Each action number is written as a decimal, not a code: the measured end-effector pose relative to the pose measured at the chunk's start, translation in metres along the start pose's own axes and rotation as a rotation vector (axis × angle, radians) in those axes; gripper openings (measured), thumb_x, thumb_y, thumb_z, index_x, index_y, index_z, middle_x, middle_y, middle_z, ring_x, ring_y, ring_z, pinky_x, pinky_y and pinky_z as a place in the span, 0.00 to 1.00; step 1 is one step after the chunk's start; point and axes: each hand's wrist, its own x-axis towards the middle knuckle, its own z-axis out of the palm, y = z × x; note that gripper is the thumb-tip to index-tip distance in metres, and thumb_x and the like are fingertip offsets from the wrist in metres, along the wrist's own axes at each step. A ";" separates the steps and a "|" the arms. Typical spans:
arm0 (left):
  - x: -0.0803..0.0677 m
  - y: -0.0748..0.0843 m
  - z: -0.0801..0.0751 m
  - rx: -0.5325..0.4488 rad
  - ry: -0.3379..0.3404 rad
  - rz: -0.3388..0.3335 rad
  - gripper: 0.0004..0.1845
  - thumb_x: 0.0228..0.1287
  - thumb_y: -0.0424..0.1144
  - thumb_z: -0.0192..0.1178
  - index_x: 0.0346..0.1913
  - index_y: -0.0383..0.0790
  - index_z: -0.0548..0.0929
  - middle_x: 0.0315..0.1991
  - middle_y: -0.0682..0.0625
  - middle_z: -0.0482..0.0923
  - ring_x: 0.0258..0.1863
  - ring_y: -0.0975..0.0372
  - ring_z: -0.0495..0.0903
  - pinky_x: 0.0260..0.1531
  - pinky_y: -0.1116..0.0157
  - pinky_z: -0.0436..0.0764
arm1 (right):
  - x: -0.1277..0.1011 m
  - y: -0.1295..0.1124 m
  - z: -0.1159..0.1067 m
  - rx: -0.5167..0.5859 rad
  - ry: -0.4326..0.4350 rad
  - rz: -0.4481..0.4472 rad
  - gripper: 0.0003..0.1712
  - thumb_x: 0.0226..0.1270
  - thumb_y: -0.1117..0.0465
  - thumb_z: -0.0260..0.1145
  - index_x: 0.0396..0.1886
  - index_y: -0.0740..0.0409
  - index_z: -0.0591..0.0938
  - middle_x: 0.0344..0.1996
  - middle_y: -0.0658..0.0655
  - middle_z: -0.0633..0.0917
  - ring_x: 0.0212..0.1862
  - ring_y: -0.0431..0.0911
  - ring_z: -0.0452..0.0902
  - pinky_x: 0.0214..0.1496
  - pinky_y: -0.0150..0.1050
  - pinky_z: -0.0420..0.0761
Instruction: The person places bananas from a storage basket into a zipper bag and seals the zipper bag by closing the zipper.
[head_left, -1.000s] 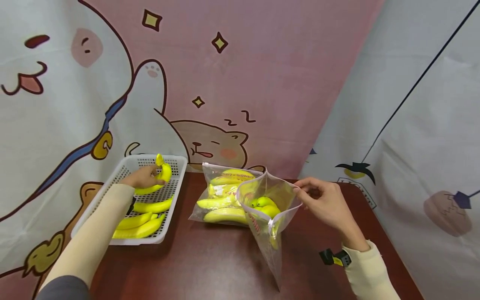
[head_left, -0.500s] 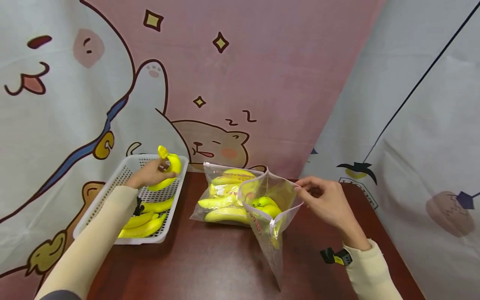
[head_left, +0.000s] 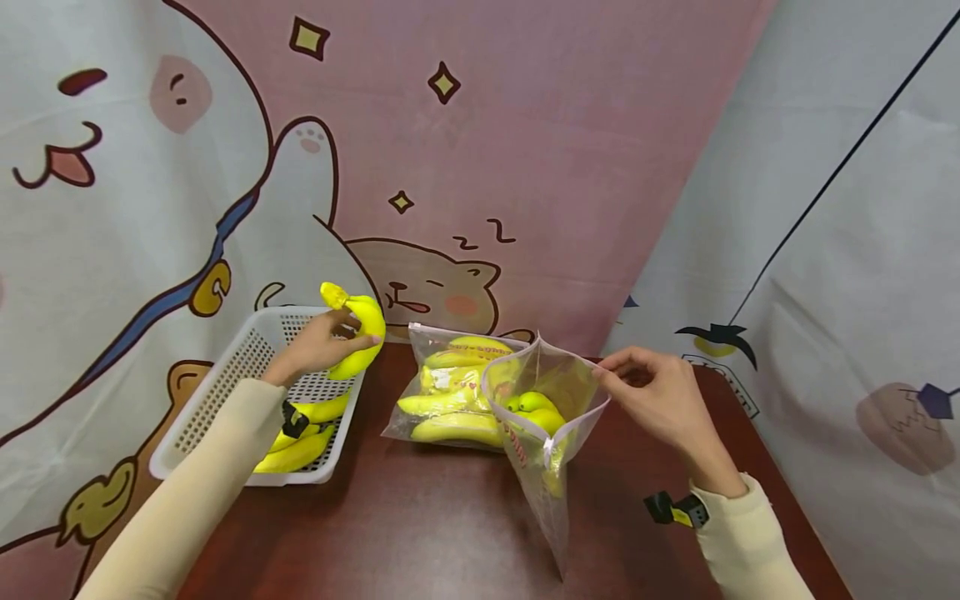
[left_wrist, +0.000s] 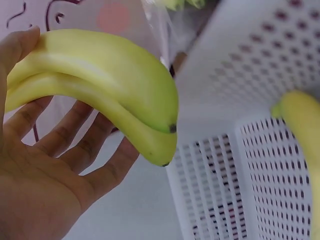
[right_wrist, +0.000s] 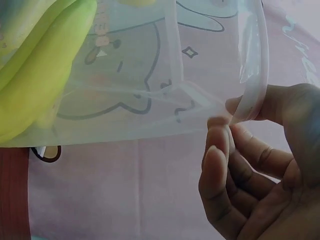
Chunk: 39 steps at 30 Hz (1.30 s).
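From the white basket [head_left: 225, 392] at the table's left edge, my left hand [head_left: 318, 346] lifts a banana [head_left: 360, 333] in curled fingers toward the clear bag [head_left: 543, 408] my right hand [head_left: 660, 400] pinches open, where a sagging rim could snag it, though the table [head_left: 420, 533] between offers room.

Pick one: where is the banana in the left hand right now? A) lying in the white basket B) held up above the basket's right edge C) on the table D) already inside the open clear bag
B: the left hand grips the banana lifted over the right edge of the white basket, short of the open clear bag whose rim the right hand pinches.
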 end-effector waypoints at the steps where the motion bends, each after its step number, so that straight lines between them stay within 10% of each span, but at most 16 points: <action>1: -0.001 0.003 0.001 -0.016 -0.001 0.000 0.46 0.62 0.71 0.62 0.69 0.37 0.72 0.65 0.38 0.76 0.64 0.43 0.76 0.58 0.45 0.80 | 0.000 0.000 0.000 -0.012 0.010 -0.001 0.07 0.68 0.49 0.72 0.36 0.46 0.89 0.26 0.49 0.88 0.25 0.39 0.80 0.26 0.34 0.77; 22: -0.015 0.054 0.013 -0.211 0.022 0.142 0.36 0.63 0.66 0.66 0.69 0.56 0.74 0.60 0.49 0.80 0.59 0.50 0.79 0.56 0.49 0.81 | 0.004 -0.001 0.000 -0.025 0.019 -0.022 0.04 0.68 0.52 0.71 0.36 0.43 0.89 0.26 0.47 0.88 0.26 0.39 0.80 0.27 0.34 0.77; 39: -0.025 0.111 0.019 -0.348 -0.021 0.273 0.28 0.66 0.57 0.68 0.64 0.53 0.75 0.57 0.48 0.82 0.58 0.51 0.83 0.53 0.51 0.85 | 0.003 -0.002 -0.002 -0.025 0.006 -0.016 0.06 0.70 0.50 0.71 0.37 0.45 0.89 0.27 0.48 0.88 0.26 0.39 0.80 0.27 0.34 0.76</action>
